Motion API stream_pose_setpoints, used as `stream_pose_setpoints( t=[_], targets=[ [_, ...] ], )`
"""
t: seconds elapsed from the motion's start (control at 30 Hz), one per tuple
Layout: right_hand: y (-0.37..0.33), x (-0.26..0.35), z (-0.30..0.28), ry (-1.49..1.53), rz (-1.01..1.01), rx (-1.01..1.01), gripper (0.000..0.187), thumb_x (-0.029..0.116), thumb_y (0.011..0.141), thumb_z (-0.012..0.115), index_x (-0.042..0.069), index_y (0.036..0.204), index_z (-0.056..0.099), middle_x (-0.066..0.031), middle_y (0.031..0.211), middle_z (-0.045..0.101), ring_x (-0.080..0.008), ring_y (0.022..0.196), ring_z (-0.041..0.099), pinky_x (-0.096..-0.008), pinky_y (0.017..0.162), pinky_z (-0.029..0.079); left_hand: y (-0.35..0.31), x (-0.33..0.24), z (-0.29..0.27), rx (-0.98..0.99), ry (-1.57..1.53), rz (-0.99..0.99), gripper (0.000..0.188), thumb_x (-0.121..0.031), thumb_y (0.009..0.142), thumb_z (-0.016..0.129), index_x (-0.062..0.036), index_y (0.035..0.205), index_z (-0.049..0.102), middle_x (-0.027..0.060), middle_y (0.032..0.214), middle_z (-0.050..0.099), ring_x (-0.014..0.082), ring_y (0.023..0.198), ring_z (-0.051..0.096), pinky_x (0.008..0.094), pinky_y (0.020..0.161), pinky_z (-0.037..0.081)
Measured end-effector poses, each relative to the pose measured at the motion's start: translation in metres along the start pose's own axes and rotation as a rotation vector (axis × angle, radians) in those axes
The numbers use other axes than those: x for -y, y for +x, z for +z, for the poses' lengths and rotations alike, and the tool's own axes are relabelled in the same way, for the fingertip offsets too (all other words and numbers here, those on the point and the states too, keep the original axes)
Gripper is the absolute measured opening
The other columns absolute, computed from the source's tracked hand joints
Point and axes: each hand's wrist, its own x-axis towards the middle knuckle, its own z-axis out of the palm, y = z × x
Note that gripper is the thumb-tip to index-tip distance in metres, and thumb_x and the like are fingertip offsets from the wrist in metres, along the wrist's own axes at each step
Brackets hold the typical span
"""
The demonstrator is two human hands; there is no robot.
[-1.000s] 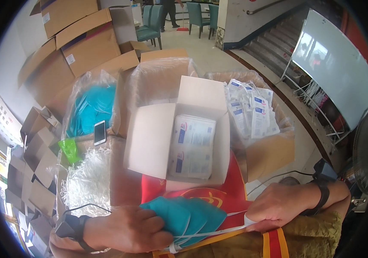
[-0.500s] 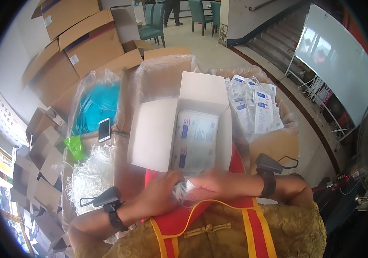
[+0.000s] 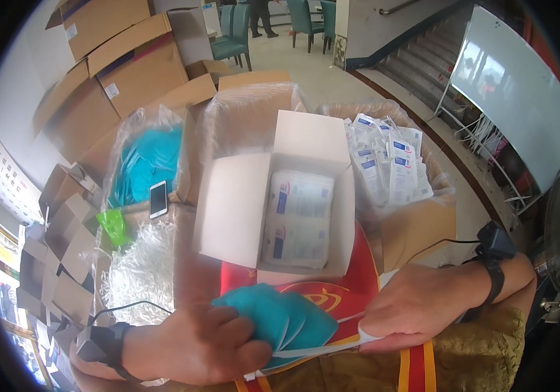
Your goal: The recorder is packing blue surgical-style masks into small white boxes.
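My left hand [image 3: 204, 343] is closed on a fan of several flat teal pieces [image 3: 280, 318] with rounded edges. White straps [image 3: 322, 351] stretch from these pieces to my right hand [image 3: 414, 307], whose fingers are closed on the far ends. Some white material wraps a finger of that hand. Just beyond my hands stands an open white carton [image 3: 231, 206], its flaps up, with printed white packets [image 3: 299, 215] lying in it. Under it and behind the teal pieces is a red apron [image 3: 361, 261] with yellow trim.
A box of teal pieces [image 3: 148, 157] stands at the left, a phone [image 3: 158, 198] on its near edge. Below it are white strips [image 3: 139, 271] and a green bag [image 3: 114, 227]. Another box holds white sachets [image 3: 397, 157] at the right. Cardboard boxes [image 3: 139, 72] stack at the back left.
My hands were close together in front of the carton; they have moved apart, left hand leftward and right hand rightward. The teal pieces and stretched white straps now show between them.
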Motion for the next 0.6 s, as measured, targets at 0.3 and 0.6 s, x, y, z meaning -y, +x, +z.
stream_pose_setpoints(
  t=[0.3,0.6],
  targets=[
    [-0.031,-0.054,-0.002,0.643,0.441,-0.662,0.020,0.022,0.092,0.059,0.003,0.094,0.064,0.0018,0.069,0.059,-0.0034,0.051,0.049,-0.0210,0.046,0.038,-0.023,0.075,0.025,-0.357,0.430,-0.530,0.028,-0.003,0.056,0.064,-0.0092,0.082,0.056,0.0091,0.073,0.055,0.0296,0.066,0.058,0.0406,0.052,0.047],
    [0.064,-0.154,0.029,1.241,0.085,-0.960,0.033,0.029,0.098,0.051,0.003,0.119,0.053,-0.0101,0.098,0.065,0.0000,0.047,0.035,-0.0154,0.041,0.026,0.056,0.111,0.016,-0.439,0.556,-0.513,0.031,-0.003,0.060,0.069,-0.0063,0.086,0.052,0.0108,0.078,0.057,0.0323,0.075,0.060,0.0406,0.061,0.049]
  ],
)
